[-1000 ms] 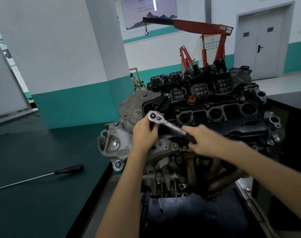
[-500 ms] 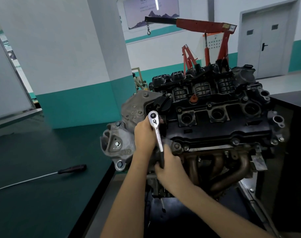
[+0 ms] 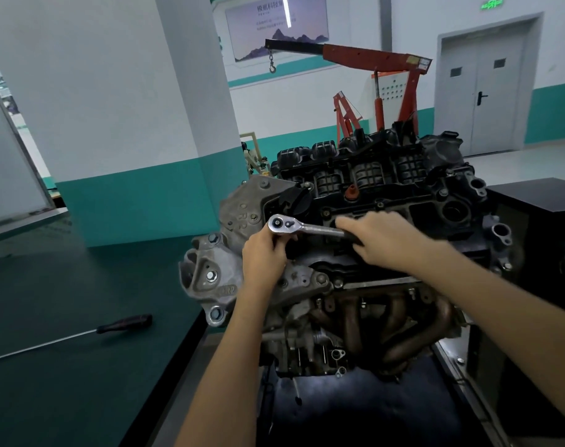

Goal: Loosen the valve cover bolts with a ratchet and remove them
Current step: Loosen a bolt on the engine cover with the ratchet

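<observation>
An engine stands in front of me with its black valve cover [image 3: 413, 214] on top. A chrome ratchet [image 3: 302, 226] lies level over the cover's near left corner, its round head to the left. My left hand [image 3: 265, 253] grips the ratchet just below the head, hiding the socket and the bolt under it. My right hand [image 3: 384, 240] is wrapped round the black handle, which points right. Another cover bolt [image 3: 380, 205] shows along the cover's middle.
A long screwdriver [image 3: 81, 333] with a dark handle lies on the green bench [image 3: 65, 398] to the left. The rusty exhaust manifold [image 3: 387, 324] sits below the cover. A black cabinet [image 3: 542, 221] stands at the right, a red engine crane [image 3: 371, 59] behind.
My right hand swung the ratchet handle from pointing down toward me, up and round to the right. My left hand stayed at the ratchet head.
</observation>
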The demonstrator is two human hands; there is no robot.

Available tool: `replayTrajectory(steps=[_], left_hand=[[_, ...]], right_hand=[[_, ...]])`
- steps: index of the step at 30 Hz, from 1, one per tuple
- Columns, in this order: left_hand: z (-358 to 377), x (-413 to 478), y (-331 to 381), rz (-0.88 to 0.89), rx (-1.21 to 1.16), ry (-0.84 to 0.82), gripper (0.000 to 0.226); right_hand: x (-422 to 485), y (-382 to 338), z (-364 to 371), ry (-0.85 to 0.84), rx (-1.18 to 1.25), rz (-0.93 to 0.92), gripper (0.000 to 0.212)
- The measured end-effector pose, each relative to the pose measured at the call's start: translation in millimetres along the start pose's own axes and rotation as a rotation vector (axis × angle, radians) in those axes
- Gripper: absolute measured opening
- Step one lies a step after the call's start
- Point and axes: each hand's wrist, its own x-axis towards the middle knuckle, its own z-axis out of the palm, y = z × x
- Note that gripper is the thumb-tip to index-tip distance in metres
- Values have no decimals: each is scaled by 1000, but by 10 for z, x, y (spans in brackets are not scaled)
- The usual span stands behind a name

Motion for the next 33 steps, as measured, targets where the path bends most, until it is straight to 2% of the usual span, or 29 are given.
replayTrajectory(steps=[2, 4, 6, 9, 12, 15, 18, 20, 22, 25, 29, 33], left_hand=[[36, 9, 0, -21, 43, 29, 13], [56, 33, -9, -24, 77, 39, 11], [59, 50, -14, -20, 75, 19, 13], [50, 55, -19, -36, 54, 11, 13], [34, 31, -15, -9, -19, 9, 13], [-13, 21, -20, 42, -69, -11, 24], [-39, 26, 0, 97, -86, -50, 23], [-37, 45, -13, 82, -64, -52, 25], [-10, 24, -26, 47, -50, -33, 18], [27, -10, -2, -17, -8, 49, 12], [45, 15, -4, -7, 31, 51, 14], [62, 39, -67, -32, -1, 53, 10]], right_hand=[[-212, -244, 168, -22, 178, 104, 32], [-406, -600, 354, -48, 543, 204, 23], [-449, -992, 483, -10, 836, 273, 23], [-378, -1459, 619, 92, 1041, 373, 27], [-362, -1450, 641, 66, 1024, 385, 31], [-404, -1013, 508, -26, 856, 249, 29], [-258, -348, 198, -94, 418, 104, 33], [-69, 0, -35, -79, 118, 8, 32], [24, 97, -128, -56, 33, -47, 31], [-147, -133, 52, -17, 146, 48, 25], [-471, -831, 435, -3, 768, 230, 21], [-409, -1426, 660, 105, 990, 357, 25]])
